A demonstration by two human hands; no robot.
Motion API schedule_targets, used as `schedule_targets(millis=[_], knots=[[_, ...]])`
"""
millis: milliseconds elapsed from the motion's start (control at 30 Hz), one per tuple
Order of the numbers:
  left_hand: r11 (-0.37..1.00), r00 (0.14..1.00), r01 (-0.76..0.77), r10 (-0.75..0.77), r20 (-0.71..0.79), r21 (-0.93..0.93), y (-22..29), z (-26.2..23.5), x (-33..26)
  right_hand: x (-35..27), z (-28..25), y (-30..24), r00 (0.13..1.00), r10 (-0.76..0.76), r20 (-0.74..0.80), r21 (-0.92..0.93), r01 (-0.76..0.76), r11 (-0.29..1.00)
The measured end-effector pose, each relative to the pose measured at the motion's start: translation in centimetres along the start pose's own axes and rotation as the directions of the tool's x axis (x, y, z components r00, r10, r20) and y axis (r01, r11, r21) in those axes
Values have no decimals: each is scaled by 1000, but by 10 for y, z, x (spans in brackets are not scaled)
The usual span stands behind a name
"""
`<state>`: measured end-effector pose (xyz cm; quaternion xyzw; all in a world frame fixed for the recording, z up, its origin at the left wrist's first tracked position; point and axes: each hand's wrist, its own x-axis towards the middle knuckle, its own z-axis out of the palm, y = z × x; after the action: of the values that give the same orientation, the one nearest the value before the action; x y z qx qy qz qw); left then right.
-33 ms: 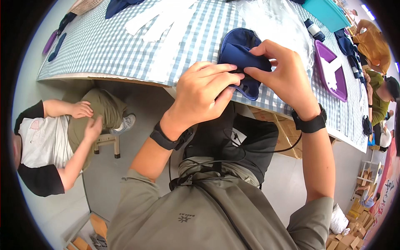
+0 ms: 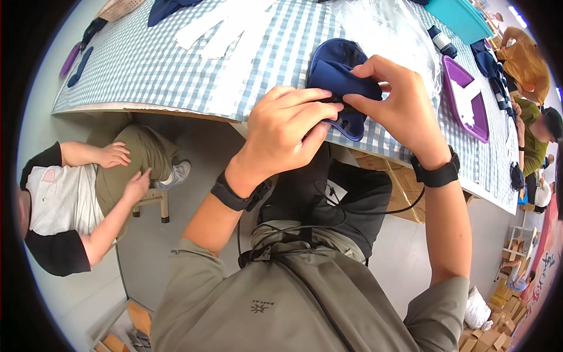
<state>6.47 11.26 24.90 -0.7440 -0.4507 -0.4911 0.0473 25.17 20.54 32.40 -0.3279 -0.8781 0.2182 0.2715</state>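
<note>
At the table's near edge lies a navy blue fabric piece (image 2: 335, 75) with rounded, trimmed edges, partly folded over itself. My left hand (image 2: 287, 126) is on its lower left side, fingertips closed on the cloth near the middle. From the other side my right hand (image 2: 399, 100) grips the fold, thumb low and forefinger above it. The fingertips of both hands nearly meet. My hands cover part of the lower edge, so the piece's full shape is hidden.
White strips (image 2: 226, 29) lie on the checked tablecloth (image 2: 146, 76) beyond my left hand. Clear plastic (image 2: 387, 29), a purple tray (image 2: 466, 100) and a teal bin (image 2: 460, 20) are to the right. A seated person (image 2: 64, 193) is at my left, a cardboard box (image 2: 404, 188) below the table.
The seated person's hands on the left have shifted slightly on the lap, the nearer one lower. My hands and the navy fabric piece show almost no movement.
</note>
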Motion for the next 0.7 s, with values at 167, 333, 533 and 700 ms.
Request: schedule_targets(millis=[167,333,533,700], knots=[[998,999,-29,29,-14,48,-3,-1,-2,-3,2,-1,997,-71,-12,-37,70,997],[992,997,-32,41,-69,123,0,-4,-3,-5,6,-3,993,-108,-56,-22,107,994],[995,995,-101,101,-6,19,-6,-7,3,-15,8,-3,988,-143,-58,-17,142,990],[993,998,-55,57,10,-109,-4,-9,4,-17,10,-5,983,-172,-66,-71,167,983]])
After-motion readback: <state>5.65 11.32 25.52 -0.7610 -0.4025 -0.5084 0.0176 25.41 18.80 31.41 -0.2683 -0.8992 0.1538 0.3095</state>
